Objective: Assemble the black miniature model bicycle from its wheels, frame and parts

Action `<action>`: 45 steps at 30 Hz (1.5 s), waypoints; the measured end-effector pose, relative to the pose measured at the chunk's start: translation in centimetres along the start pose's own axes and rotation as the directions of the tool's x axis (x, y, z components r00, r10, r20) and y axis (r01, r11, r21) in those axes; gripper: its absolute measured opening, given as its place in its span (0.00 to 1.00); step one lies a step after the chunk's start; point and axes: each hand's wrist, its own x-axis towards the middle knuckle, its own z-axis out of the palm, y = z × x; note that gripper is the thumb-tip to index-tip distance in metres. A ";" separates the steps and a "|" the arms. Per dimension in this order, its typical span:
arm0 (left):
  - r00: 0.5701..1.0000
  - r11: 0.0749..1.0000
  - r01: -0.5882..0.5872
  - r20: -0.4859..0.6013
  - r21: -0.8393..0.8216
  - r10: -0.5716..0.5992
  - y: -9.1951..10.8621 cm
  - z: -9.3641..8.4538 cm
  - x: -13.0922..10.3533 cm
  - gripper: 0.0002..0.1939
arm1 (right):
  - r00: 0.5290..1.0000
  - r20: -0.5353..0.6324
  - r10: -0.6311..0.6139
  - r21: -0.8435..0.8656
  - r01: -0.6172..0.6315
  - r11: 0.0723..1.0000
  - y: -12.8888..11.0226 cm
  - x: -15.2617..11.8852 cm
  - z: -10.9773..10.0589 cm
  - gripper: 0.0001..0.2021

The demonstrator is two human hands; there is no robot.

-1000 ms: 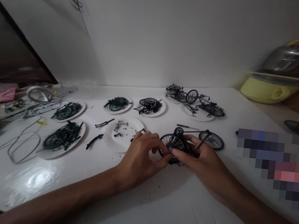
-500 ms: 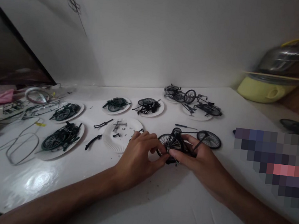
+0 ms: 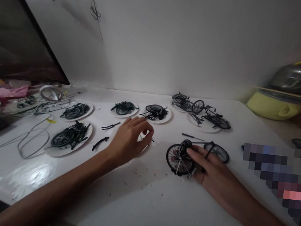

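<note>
My right hand (image 3: 207, 163) is closed around the frame of a black model bicycle. Its spoked wheel (image 3: 180, 159) faces me on the near side, and the other wheel (image 3: 218, 153) lies behind my fingers. My left hand (image 3: 130, 136) hovers over a white paper plate (image 3: 114, 132) of small parts, covering most of it. Its thumb and index finger curl into a ring with their tips together; what they hold, if anything, is too small to make out. Left of that plate lie two slim black parts, one straight (image 3: 111, 125) and one curved (image 3: 100, 143).
Paper plates with dark green and black bicycle parts (image 3: 69, 136) line the left and back. A thin screwdriver (image 3: 192, 137) lies behind the held bicycle. Tiny bits dot the white table (image 3: 140, 206). Wires (image 3: 34, 147) sit left, a yellow pot (image 3: 273, 105) right.
My left hand has left the bicycle wheel and moved left to the plate of small parts. My right hand keeps hold of the bicycle. The view has shifted slightly.
</note>
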 end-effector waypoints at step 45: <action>0.927 0.643 0.318 0.370 -0.696 -0.058 2.3 1.8 -1.5 0.12 | 0.987 0.075 -0.140 -0.543 0.158 0.825 -0.9 -1.6 1.5 0.19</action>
